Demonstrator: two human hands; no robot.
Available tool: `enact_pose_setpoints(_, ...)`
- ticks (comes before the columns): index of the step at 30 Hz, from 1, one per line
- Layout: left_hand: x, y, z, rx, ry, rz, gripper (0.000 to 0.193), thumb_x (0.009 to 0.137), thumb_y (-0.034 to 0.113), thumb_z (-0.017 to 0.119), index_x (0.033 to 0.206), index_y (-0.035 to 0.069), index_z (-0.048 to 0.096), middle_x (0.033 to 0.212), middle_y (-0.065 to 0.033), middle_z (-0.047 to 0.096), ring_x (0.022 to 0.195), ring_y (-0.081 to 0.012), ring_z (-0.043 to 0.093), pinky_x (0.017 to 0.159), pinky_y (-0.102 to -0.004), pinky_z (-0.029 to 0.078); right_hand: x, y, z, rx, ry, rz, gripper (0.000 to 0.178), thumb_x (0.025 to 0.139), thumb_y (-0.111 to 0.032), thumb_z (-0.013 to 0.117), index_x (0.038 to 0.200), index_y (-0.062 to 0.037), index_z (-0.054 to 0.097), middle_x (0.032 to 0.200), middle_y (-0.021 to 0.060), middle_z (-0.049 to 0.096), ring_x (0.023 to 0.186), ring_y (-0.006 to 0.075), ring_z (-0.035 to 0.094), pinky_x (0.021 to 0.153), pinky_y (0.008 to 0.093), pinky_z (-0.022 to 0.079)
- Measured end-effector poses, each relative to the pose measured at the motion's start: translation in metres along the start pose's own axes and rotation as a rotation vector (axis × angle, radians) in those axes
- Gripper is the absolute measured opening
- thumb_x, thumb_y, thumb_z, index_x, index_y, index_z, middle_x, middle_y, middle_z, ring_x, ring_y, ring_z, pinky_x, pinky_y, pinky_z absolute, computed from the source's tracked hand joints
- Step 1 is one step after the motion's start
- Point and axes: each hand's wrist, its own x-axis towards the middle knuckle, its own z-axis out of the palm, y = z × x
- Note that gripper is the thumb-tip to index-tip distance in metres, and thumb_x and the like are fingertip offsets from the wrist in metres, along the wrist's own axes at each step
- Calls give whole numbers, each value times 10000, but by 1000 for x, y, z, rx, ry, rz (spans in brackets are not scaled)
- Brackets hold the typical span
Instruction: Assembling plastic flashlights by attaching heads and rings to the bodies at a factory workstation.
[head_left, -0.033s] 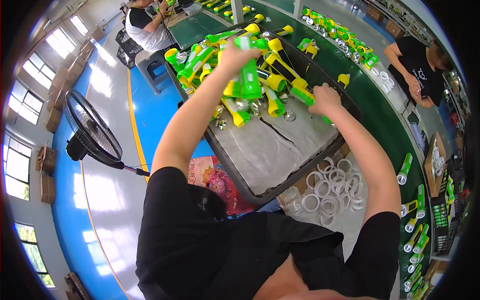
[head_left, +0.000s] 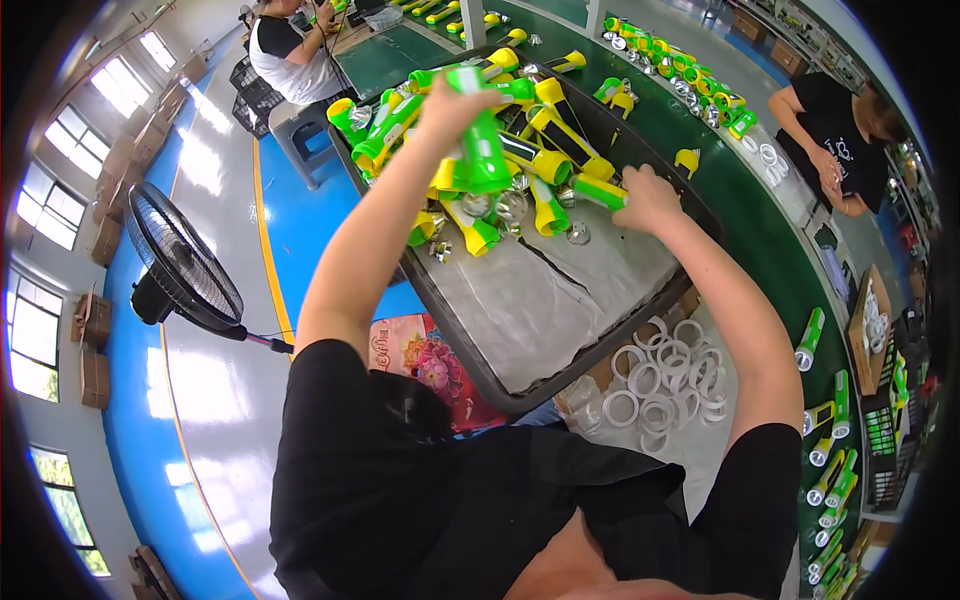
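1. The red bag point(head_left: 430, 365) under the tray's edge has print on it, and a big pink flower.
2. A person in a black top point(head_left: 845, 150) on the right has white print on the front — it is small.
3. The left hand point(head_left: 452, 112) is curled closed around one green flashlight point(head_left: 487, 160). It holds it up over the heap of flashlights point(head_left: 555, 140) in the dark tray point(head_left: 512, 400).
4. The right hand point(head_left: 650, 200) has its fingers bent in close on the end of one green and yellow flashlight point(head_left: 598, 190). This one is at the right side of the heap, pointing toward it. I cannot tell if it touches the tray.
5. So that makes two flashlights in two hands — one each. The heap is too jumbled to count.
6. One silver cup point(head_left: 578, 233) lies at the heap's near edge.
7. There is one fan point(head_left: 185, 250), and one pile of white rings point(head_left: 668, 385), too mixed up to count.
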Motion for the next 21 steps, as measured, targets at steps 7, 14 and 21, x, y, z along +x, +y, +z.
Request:
enact_pose_setpoints(7,48,-59,-65,25,33,21,488,719,214,782,1115,3,590,900,-89,666,717,-176,661,616,-316,542,82,-19,-1,443,244,40,551,694,-234,742,1150,-21,518,1118,198,633,1050,372,616,887,429,512)
enact_pose_setpoints(14,40,-28,-43,655,-296,-50,994,571,642,753,1236,-59,518,1139,-194,641,1022,-281,646,840,-361,520,119,-52,-12,76,-109,44,309,739,-166,699,1008,-27,634,1104,156,675,1051,317,651,865,415,534)
enact_pose_setpoints(21,36,-54,-32,636,-338,-51,981,584,645,762,1260,-28,532,1148,-180,639,998,-250,650,816,-342,525,146,-27,-18,584,-242,-162,430,566,-237,816,892,6,675,891,148,695,836,250,671,781,359,517)
